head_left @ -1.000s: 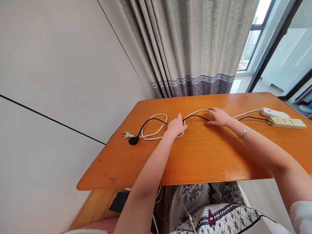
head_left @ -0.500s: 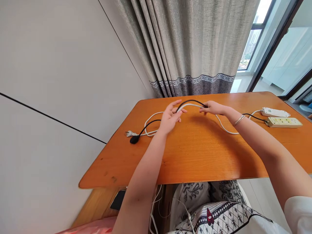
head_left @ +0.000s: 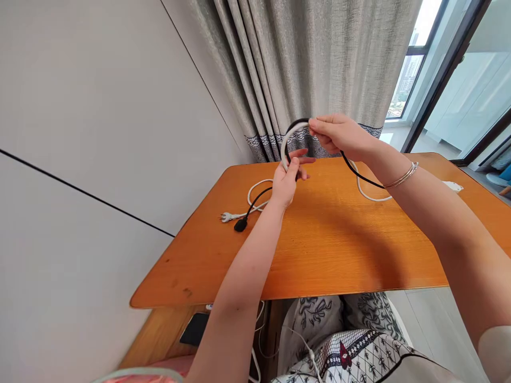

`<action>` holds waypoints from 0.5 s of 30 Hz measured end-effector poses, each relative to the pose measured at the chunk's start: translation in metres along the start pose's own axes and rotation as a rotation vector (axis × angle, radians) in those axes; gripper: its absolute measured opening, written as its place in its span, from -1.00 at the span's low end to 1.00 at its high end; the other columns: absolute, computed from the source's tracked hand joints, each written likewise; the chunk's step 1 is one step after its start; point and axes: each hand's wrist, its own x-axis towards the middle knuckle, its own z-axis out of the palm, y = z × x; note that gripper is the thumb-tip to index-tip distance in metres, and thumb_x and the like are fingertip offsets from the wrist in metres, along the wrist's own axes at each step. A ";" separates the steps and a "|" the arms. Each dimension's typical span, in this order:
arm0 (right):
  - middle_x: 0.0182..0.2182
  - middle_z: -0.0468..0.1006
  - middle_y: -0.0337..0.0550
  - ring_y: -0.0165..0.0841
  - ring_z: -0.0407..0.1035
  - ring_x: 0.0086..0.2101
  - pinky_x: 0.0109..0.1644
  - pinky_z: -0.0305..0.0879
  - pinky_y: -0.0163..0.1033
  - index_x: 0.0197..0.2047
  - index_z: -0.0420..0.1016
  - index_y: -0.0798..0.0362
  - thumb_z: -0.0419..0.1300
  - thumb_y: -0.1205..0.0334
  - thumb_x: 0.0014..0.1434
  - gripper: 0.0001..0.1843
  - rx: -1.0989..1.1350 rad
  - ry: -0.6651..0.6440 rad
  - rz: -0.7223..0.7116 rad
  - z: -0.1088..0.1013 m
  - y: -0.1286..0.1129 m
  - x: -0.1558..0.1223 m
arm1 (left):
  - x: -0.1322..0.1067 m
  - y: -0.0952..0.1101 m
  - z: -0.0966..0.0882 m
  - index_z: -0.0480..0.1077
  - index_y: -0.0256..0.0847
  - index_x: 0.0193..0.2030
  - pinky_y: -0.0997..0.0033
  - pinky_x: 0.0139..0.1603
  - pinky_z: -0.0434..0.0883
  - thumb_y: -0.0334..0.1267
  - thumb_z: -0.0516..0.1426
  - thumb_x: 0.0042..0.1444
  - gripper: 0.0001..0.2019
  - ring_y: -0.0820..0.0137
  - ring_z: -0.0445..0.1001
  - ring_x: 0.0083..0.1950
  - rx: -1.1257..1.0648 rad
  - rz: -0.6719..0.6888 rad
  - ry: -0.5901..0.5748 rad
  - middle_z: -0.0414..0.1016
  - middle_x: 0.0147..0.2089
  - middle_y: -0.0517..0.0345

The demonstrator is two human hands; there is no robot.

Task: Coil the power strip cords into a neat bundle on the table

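Both my hands are raised above an orange wooden table (head_left: 327,250) and hold a white cable (head_left: 284,139) and a black cable (head_left: 359,174) together, bent in an arch between them. My left hand (head_left: 288,181) pinches the pair at the arch's lower left end. My right hand (head_left: 339,135) grips them at the top right. From my left hand the cables drop to the table, ending in a white plug (head_left: 226,216) and a black plug (head_left: 240,225). To the right the cables trail past my right forearm toward a white power strip (head_left: 453,186), mostly hidden by my arm.
A grey curtain (head_left: 311,69) hangs behind the table, beside a window (head_left: 459,80) at the right. A plain wall (head_left: 99,133) runs along the table's left side. Patterned fabric (head_left: 351,340), thin white wires and a dark flat object (head_left: 195,329) lie below the table's near edge.
Both hands have lifted the two cables off the table and bent them into a loop. The plugs slid right along the table. The yellowish power strip is now hidden.
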 end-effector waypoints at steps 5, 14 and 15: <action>-0.62 -0.10 -0.50 -0.69 -0.21 -0.64 -0.55 -0.26 -0.55 -0.34 0.33 0.14 0.05 0.16 0.43 -0.69 -0.036 0.116 -0.051 0.035 -0.046 0.019 | 0.003 0.002 0.020 0.39 -0.01 0.22 0.37 -0.21 0.51 0.18 0.40 -0.16 -0.22 0.35 0.58 -0.17 0.033 -0.146 -0.274 0.52 0.25 -0.04; -0.58 -0.20 -0.52 -0.82 -0.17 -0.60 -0.35 -0.24 -0.49 -0.45 0.19 0.16 0.08 0.25 0.27 -0.72 -0.028 0.451 -0.217 0.057 -0.110 0.040 | -0.012 0.007 0.043 0.59 -0.12 0.03 0.12 0.08 0.45 0.17 0.34 -0.01 -0.46 0.05 0.53 0.19 -0.147 -0.302 -0.765 0.56 0.20 -0.13; -0.52 -0.21 -0.47 -0.84 -0.17 -0.61 -0.34 -0.26 -0.49 -0.43 0.17 0.16 0.02 0.28 0.29 -0.75 0.032 0.494 -0.242 0.055 -0.113 0.044 | -0.015 0.007 0.046 0.60 -0.11 0.02 0.08 0.18 0.41 0.19 0.34 -0.03 -0.44 0.03 0.47 0.28 -0.194 -0.308 -0.811 0.55 0.21 -0.12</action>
